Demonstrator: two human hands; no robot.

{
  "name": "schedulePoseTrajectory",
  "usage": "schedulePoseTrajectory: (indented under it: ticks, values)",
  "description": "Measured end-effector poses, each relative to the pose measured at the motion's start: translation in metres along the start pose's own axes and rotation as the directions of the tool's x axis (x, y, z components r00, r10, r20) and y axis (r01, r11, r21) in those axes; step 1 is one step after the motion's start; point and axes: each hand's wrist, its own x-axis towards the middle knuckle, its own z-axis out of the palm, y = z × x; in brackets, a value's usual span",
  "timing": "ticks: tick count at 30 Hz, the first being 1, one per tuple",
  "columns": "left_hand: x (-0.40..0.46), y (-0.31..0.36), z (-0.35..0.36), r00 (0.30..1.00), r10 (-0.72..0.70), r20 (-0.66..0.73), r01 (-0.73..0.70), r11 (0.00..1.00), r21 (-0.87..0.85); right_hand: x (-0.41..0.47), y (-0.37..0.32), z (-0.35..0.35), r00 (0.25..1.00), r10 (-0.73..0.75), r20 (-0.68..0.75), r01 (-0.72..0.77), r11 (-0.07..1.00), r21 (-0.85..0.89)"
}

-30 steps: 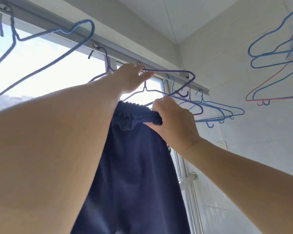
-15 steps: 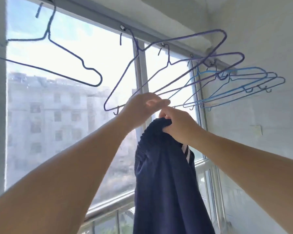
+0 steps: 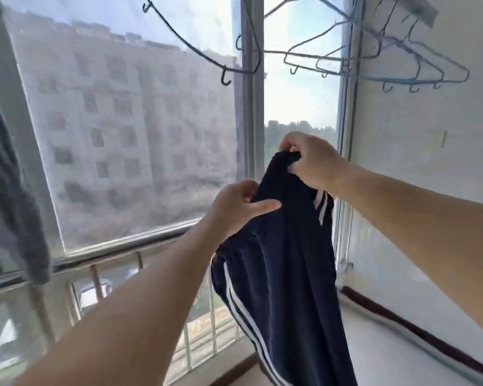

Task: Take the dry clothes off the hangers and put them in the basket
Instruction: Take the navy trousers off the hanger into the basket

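Navy blue trousers (image 3: 285, 268) with white side stripes hang down in front of me, free of any hanger. My right hand (image 3: 313, 162) grips the bunched top of the trousers. My left hand (image 3: 237, 207) pinches the cloth a little lower and to the left. Several bare wire hangers (image 3: 374, 54) hang above, along the window top and the right wall. The basket is out of view.
A large window (image 3: 140, 129) with a metal railing (image 3: 101, 254) below fills the left and middle. A grey garment (image 3: 9, 190) hangs at the far left. A white wall (image 3: 430, 162) stands on the right, with a white ledge (image 3: 402, 346) beneath it.
The trousers have come off the hanger and moved down. My left hand has let go of the hanger and taken hold of the cloth. The view has tipped downward.
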Motion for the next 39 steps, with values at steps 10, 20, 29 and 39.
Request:
schedulePoseTrajectory:
  ticks: [10,20,29,39]
  values:
    - [-0.107,-0.063,-0.015,0.968,-0.214,0.129,0.170,0.942,0.288,-0.058,-0.020,0.017,0.990,0.130,0.047,-0.136,0.978,0.157]
    - [-0.186,-0.067,-0.087,0.984,-0.176,0.016,0.152,0.894,0.422,-0.126,-0.043,0.033,0.888,0.160,0.431,0.072,0.877,-0.476]
    - [-0.239,-0.055,-0.114,0.959,-0.273,0.076,0.180,0.794,0.580,-0.202,-0.075,0.057,0.712,0.312,0.629,-0.051,0.916,-0.397]
    - [-0.272,-0.038,-0.133,0.931,-0.361,0.054,0.259,0.757,0.601,-0.230,-0.081,0.053,0.827,0.294,0.480,-0.256,0.956,-0.145]
